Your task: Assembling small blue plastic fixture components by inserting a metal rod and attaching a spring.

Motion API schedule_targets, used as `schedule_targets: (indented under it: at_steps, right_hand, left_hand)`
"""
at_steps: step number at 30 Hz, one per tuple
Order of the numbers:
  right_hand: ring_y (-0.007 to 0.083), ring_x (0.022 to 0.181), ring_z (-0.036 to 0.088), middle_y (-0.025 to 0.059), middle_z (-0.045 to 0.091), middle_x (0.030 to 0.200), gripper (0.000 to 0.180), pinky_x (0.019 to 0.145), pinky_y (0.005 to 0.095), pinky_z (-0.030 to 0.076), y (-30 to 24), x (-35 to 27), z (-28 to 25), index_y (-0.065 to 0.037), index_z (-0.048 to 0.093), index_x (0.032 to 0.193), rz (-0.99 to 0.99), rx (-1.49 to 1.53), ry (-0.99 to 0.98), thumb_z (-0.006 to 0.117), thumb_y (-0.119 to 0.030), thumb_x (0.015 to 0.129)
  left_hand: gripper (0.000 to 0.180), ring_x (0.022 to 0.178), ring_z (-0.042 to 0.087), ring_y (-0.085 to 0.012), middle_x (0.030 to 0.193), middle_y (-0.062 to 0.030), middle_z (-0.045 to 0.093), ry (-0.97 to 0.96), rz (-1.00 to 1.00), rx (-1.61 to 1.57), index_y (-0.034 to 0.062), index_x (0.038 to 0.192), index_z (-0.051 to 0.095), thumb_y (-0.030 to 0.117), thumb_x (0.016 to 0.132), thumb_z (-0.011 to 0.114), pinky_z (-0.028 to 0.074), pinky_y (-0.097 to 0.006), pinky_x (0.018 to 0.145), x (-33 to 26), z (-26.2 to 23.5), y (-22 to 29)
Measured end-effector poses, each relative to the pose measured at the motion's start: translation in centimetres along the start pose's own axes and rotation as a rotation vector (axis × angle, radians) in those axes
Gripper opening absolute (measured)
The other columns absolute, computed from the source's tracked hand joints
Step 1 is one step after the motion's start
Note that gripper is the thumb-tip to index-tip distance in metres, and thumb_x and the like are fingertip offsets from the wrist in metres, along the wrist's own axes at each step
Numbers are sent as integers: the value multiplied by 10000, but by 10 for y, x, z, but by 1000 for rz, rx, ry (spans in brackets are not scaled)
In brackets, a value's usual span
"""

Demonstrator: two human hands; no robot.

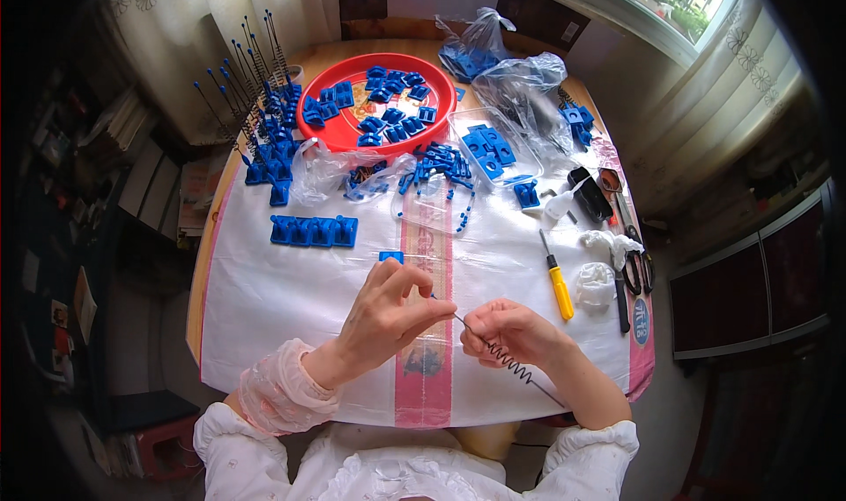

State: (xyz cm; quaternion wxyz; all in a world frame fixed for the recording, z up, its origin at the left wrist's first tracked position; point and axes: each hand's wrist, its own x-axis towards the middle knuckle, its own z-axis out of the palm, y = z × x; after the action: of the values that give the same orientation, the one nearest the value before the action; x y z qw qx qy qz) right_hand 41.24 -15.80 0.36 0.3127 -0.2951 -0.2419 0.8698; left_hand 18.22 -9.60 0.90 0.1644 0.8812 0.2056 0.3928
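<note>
Over the near middle of the table, my right hand [522,332] is closed round a thin dark metal rod with a coiled spring [511,363] on it. The rod slants, its bare lower end pointing down to the right past my wrist. At the upper end, the thumb and forefinger of my left hand [372,318] pinch the rod's tip. A speck of blue shows at those fingertips, too small to make out. Just beyond my left hand lies one blue plastic block [391,257], partly hidden by the fingers.
Several blue blocks [314,231] stand in a row at left, before upright spring rods [256,87]. A red tray [319,136] holds blue parts. Clear bags [520,96] lie behind. At right are a yellow screwdriver [560,291], scissors [630,228] and crumpled white tissue [596,285].
</note>
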Motion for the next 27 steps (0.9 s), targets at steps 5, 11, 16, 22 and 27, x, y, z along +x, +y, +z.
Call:
schedule_targets:
  at_steps: [5, 11, 16, 22, 27]
  right_hand:
    - [102, 679, 546, 62, 575, 724, 197, 549, 240, 431, 2, 7, 11, 35, 606, 953, -390, -526, 330, 547, -148, 992]
    - [84, 783, 605, 47, 640, 855, 91, 673, 225, 494, 16, 14, 15, 19, 612, 1019, -757, -739, 399, 622, 8, 929]
    - [82, 768, 596, 56, 647, 848, 47, 670, 213, 489, 18, 9, 13, 23, 598, 972, -875, -772, 501, 605, 30, 927]
    - [234, 679, 612, 116, 636, 794, 77, 623, 335, 485, 8, 4, 13, 18, 581, 902, -1136, -1116, 631, 636, 61, 869]
    - [311, 666, 600, 151, 610, 770, 123, 589, 371, 462, 8, 7, 12, 36, 572, 862, -1159, -1307, 626, 662, 101, 809]
  left_hand:
    - [132, 879, 509, -227, 906, -62, 531, 2, -299, -275, 62, 906, 705, 124, 805, 764, 429, -323, 768, 0, 6, 1]
    - [62, 873, 519, -171, 941, -62, 516, -81, -393, -412, 42, 880, 719, 73, 832, 744, 422, -269, 730, -3, 9, -1]
    - [238, 956, 553, -143, 1013, -48, 565, -71, -510, -556, 52, 1128, 683, 81, 892, 690, 459, -264, 808, 1, 10, 5]
    - [371, 1020, 580, -89, 1131, -59, 616, -172, -805, -1104, 0, 1344, 548, 145, 1002, 554, 495, -230, 897, -7, 18, -1]
    - [366, 997, 591, -68, 1160, -67, 618, -247, -1003, -1374, -29, 1367, 512, 125, 1036, 481, 497, -205, 907, -11, 26, -4]
